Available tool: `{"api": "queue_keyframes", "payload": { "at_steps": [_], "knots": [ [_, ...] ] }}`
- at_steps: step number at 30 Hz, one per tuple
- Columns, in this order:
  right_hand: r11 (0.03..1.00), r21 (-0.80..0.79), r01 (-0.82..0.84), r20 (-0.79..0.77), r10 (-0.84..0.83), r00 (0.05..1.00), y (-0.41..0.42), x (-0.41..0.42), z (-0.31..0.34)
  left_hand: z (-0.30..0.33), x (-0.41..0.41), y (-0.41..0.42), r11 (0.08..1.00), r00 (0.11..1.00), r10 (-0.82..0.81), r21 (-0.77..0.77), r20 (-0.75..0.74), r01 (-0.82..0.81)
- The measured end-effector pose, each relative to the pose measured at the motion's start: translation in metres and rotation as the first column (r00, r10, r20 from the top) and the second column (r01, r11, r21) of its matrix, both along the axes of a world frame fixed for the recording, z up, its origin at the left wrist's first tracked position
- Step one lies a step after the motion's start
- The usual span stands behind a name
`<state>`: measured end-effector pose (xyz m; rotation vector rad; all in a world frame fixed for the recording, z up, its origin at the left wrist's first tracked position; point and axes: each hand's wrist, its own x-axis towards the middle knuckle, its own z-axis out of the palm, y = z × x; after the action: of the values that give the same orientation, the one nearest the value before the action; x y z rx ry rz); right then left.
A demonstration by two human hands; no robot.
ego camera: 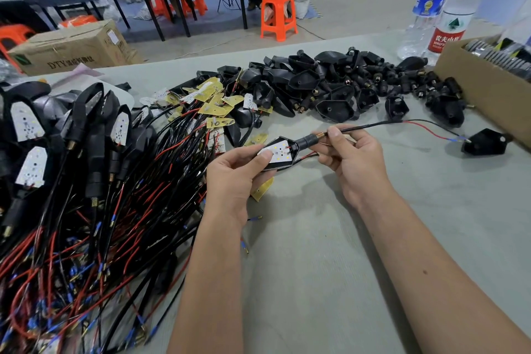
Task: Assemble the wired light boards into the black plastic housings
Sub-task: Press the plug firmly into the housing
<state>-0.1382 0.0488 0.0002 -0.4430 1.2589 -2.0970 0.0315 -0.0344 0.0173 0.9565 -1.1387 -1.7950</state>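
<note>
I hold one black housing in my left hand, above the middle of the desk, and the white light board lies already inside its opening, with my thumb pressing on its near end. My right hand pinches the black cable with curled fingers, just beside the brass threaded stem where the cable leaves the housing. I judge this is the seating step: the wires are through the stem and the board must go down fully. The next move, I think, needs a gentle pull on the cable to the right while the thumb keeps the board flat, so the red wire is not trapped under it. Loose boards with wires wait at the far left, empty housings lie far behind, and finished pieces are on the left.
</note>
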Motion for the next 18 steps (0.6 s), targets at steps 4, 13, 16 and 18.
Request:
{"api": "queue_keyframes", "payload": {
  "at_steps": [4, 13, 16, 18],
  "knots": [
    [1.000, 0.008, 0.013, 0.002, -0.013, 1.000, -0.0005, -0.0001, -0.0005, 0.0017, 0.0024, -0.0019, 0.996, 0.997, -0.082, 0.025, -0.013, 0.082],
    [0.996, 0.010, -0.089, 0.049, 0.088, 0.995, 0.0054, -0.0030, 0.0053, -0.0001, 0.0042, -0.0015, 0.999, 0.999, -0.042, -0.015, 0.029, 0.043],
    [0.992, 0.012, -0.125, 0.049, 0.124, 0.991, 0.0081, -0.0037, 0.0064, -0.0001, 0.0055, -0.0024, 1.000, 0.999, -0.018, -0.012, 0.044, 0.018],
    [0.991, 0.007, -0.135, 0.059, 0.135, 0.989, 0.0083, -0.0036, 0.0062, -0.0001, 0.0042, -0.0026, 1.000, 0.998, 0.009, -0.003, 0.056, -0.009]
  ]
}}
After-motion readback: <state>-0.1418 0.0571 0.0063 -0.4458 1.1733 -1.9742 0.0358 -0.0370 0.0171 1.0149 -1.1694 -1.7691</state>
